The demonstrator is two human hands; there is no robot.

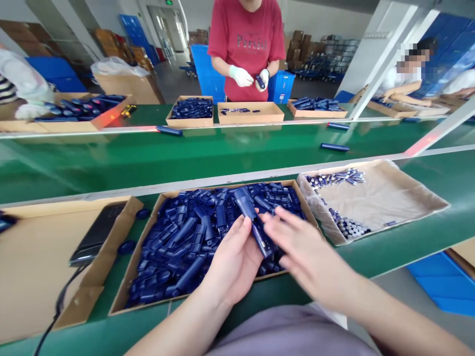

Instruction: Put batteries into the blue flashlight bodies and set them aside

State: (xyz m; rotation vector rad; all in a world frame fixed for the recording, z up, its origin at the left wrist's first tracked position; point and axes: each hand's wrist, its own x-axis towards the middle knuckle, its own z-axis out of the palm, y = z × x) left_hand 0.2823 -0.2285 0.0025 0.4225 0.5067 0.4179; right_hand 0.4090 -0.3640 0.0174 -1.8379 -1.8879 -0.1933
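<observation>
A dark blue plastic housing (245, 201) with an open slot lies in my left hand (236, 262), whose fingers wrap its near side. Something shiny shows inside the slot. Beside it on the right, my right hand (306, 247) is blurred, its fingers stretched towards the slot; a small dark piece seems to be at its fingertips, but it is unclear. Beneath both hands stands a cardboard tray (128, 277) full of blue plastic parts (178, 237). To the right, a lined tray (401, 198) holds many small batteries (347, 225).
At the left, an open carton (33, 267) holds a black power bank (98, 232) with a cable. Round blue caps (126, 247) lie beside it. Blue tubes (334, 147) rest on the green belt (222, 153). Across it, a person (247, 49) in white gloves handles a part.
</observation>
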